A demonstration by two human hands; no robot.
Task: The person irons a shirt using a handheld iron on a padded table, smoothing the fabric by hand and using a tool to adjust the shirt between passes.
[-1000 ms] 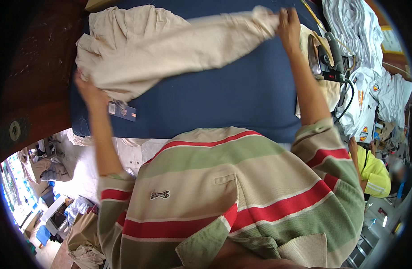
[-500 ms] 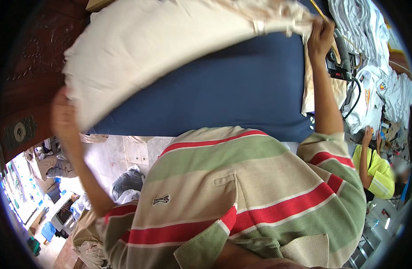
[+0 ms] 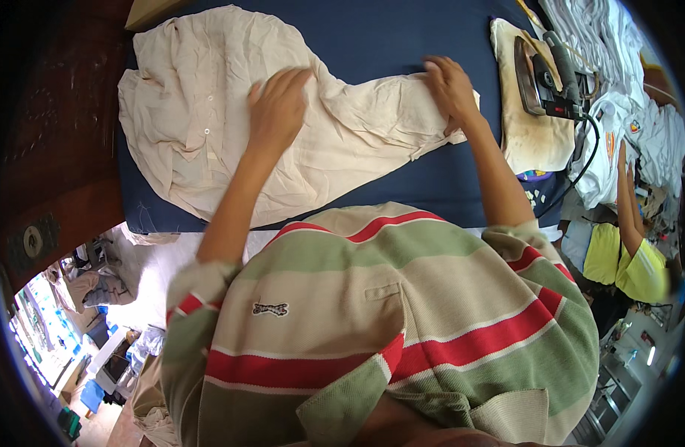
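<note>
Under our left hand (image 3: 278, 108), on the dark blue board cover (image 3: 391, 48), lies the body of a beige buttoned garment (image 3: 339, 149), and its sleeve runs across to our right hand (image 3: 450, 93). Our left hand is slightly blurred, its fingers loosely spread; we cannot tell whether it presses or skims the cloth. Our right hand spans the cuff end with fingers and thumb apart, and no firm grip shows. Wrinkles run along the sleeve between our hands, so pressing down there could fold them into creases. Pulling only at the cuff could drag the body askew, since nothing but our left hand seems to weigh on it. Just right of our right hand, the iron (image 3: 540, 78) rests on a brown-stained pad (image 3: 536, 145); if hot, it could burn us should a careless rightward sweep carry our forearm into it.
</note>
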